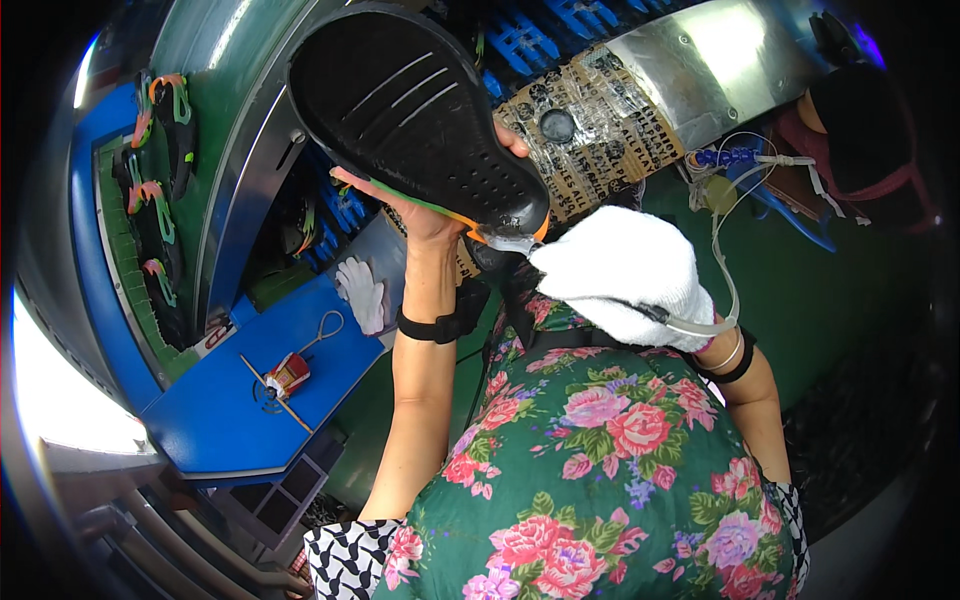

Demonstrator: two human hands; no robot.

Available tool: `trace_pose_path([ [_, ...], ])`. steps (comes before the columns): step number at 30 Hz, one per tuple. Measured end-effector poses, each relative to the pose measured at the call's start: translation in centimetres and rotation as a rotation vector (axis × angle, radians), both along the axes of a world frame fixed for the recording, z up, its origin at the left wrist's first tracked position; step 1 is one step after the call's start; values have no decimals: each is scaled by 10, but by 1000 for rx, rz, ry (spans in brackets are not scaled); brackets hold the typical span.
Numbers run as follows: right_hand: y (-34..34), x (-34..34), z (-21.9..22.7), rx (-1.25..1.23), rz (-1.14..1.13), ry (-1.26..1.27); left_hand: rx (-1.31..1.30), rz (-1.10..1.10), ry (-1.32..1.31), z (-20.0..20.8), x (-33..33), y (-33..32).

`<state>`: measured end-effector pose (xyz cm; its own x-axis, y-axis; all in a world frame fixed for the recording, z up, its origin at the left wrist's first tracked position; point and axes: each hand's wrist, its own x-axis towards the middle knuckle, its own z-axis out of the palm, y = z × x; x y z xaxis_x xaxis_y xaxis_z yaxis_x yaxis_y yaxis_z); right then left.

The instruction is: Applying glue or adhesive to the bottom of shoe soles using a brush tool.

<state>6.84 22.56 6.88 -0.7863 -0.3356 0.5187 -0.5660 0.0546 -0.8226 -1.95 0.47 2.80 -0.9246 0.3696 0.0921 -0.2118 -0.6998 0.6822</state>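
Observation:
My left hand [432,222] holds up a black foot-shaped sandal sole [415,110] with slits in its wide part, small dots near its heel and orange and pink along its edge. Fingertips show past its far side. At the heel end is my right hand [625,265], in a white knitted glove, closed and right up against the orange edge. A shiny translucent tip [508,243] sits between glove and heel; what the glove grips is mostly hidden. Across the back of the glove runs a pale tube [690,326].
Several black sandals with coloured straps [150,195] lie on a green belt at left. On a blue table [230,425] are a white glove [361,295] and a small red-and-white item [290,372]. Taped cardboard [590,110] covers a metal surface [700,65] ahead. Another person's dark-red sleeve [890,195] shows at right.

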Motion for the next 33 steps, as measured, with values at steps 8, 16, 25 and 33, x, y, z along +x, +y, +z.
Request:
trace_pose_path([
  [8,-6,2,18,-25,-37,26,27,-36,-58,-2,-3,1],
  [16,1,9,7,46,-75,36,-15,-22,20,-7,-3,-1],
  [25,4,8,18,41,-97,2,-7,-5,48,-9,-3,2],
  [33,-3,12,17,-34,-46,-33,-26,-55,60,-5,-2,3],
])
